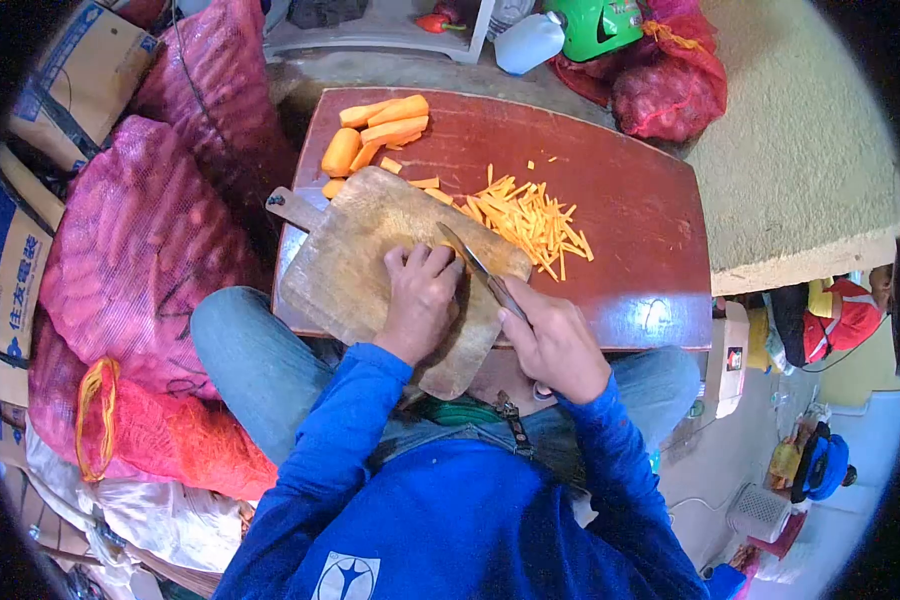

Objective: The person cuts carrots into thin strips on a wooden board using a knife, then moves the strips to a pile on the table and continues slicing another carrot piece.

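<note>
Two hands of ours meet over the cutting board (355, 225); our left hand (427, 298) curls down on a mostly hidden carrot piece (447, 244), seemingly to steady it; our right hand (562, 340) grips the knife (467, 252), angling its blade beside those fingers.

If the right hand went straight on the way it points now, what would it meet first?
The knife leads the right hand. Its line seems to skirt the left hand, cross the cutting board and meet the carrots. Height is unclear; lower, the board likely comes first.
</note>
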### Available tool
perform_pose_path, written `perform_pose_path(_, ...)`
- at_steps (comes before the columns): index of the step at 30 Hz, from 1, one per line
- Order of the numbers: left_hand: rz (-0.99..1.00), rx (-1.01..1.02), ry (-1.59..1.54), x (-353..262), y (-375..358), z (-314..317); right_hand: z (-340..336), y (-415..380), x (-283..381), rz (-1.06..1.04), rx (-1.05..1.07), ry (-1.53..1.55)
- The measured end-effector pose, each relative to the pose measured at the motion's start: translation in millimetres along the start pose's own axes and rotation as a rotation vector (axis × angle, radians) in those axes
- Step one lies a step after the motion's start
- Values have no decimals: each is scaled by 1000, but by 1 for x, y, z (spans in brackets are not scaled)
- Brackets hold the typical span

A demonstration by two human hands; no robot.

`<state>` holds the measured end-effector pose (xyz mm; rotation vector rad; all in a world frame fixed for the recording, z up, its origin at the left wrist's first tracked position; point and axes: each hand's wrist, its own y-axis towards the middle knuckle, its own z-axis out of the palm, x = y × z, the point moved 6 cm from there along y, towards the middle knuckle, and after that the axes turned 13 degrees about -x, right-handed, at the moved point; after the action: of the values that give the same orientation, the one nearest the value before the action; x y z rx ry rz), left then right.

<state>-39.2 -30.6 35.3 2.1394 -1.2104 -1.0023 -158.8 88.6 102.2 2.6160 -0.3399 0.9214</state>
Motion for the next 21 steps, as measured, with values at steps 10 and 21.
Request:
perform_pose_path(10,-28,-36,-81,4,0,-1,0,0,2,-46,-25,52)
perform_pose_path(21,-11,-10,-28,3,-4,1,-6,0,4,15,-29,91)
